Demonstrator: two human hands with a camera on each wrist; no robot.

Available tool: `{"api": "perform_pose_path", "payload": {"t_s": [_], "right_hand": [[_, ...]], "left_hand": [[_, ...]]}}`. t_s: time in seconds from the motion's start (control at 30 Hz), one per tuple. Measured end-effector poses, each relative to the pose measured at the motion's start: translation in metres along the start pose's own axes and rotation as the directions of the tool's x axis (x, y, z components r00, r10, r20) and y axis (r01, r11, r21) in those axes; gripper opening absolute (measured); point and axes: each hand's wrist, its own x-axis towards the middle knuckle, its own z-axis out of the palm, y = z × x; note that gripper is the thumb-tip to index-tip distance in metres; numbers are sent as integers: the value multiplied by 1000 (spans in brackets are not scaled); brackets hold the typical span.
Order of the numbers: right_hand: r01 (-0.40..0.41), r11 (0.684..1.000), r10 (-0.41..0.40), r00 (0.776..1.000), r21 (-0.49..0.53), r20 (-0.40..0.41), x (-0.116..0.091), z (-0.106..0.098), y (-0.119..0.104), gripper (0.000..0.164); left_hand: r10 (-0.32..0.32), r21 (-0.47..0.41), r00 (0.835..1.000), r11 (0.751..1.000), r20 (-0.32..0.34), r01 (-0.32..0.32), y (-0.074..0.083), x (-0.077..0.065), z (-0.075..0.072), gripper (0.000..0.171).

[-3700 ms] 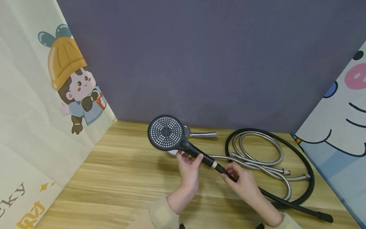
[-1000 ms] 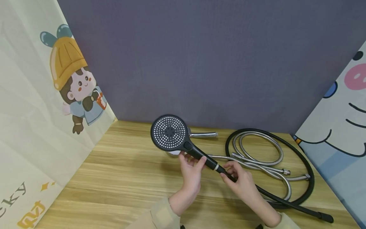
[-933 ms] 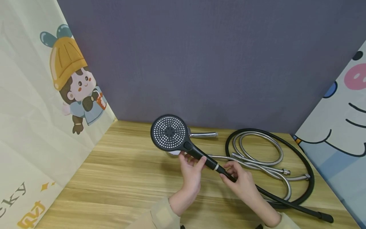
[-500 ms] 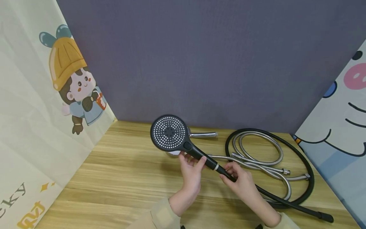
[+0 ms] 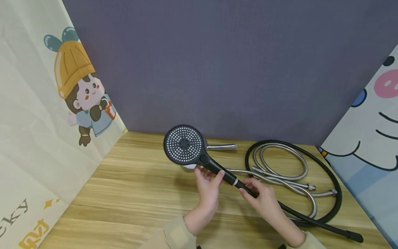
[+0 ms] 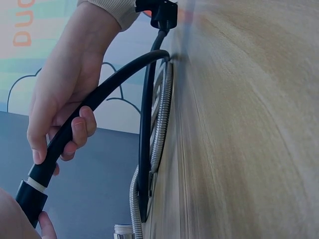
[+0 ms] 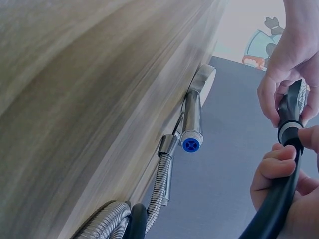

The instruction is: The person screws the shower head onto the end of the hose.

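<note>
A black hand shower [image 5: 183, 144] with a round, white-dotted face is held up over the wooden table, face toward me, handle slanting down to the right. My left hand [image 5: 206, 195] grips its handle, thumb on top and fingers beneath. Close to the handle's end, my right hand [image 5: 262, 199] pinches the end of a black shower hose [image 6: 119, 74]. In the left wrist view, a narrow white band [image 6: 36, 184] shows where handle and hose meet in line. Some of the right fingers curl round the hose below that joint. From there the hose bends down to the table.
A chrome hand shower [image 5: 221, 147] lies behind the black one, with a blue insert [image 7: 191, 145] in its handle end. Coiled metal hoses [image 5: 306, 162] lie at right inside the black hose's loop. A dark wall [image 5: 217, 69] stands behind the table.
Since the oldest frame, the hand shower and left hand have shifted slightly right, and the white band at the joint looks narrower. Over the last second the hands have barely moved.
</note>
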Motion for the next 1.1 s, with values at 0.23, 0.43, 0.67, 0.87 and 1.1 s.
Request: {"api": "perform_pose_path", "payload": {"t_s": [0.23,0.43,0.67,0.87,1.1], "right_hand": [[-22,1000,23,1000,-16,9,0,0,-1,17],[-31,1000,31,999,3,12,0,1,0,29],[-19,999,20,1000,31,-4,-1,2,1,40],[-23,1000,23,1000,20,-6,-1,2,1,38],[-11,1000,11,1000,-9,-20,0,2,0,31]], "left_hand": [[-6,-2,1000,1000,2,6,1,1,0,75],[0,2,1000,1000,1,0,0,0,0,75],[4,-15,1000,1000,1,-4,1,-1,1,75],[-7,-19,1000,1000,-8,7,0,-1,1,76],[-5,-17,1000,1000,-9,5,1,-1,2,76]]}}
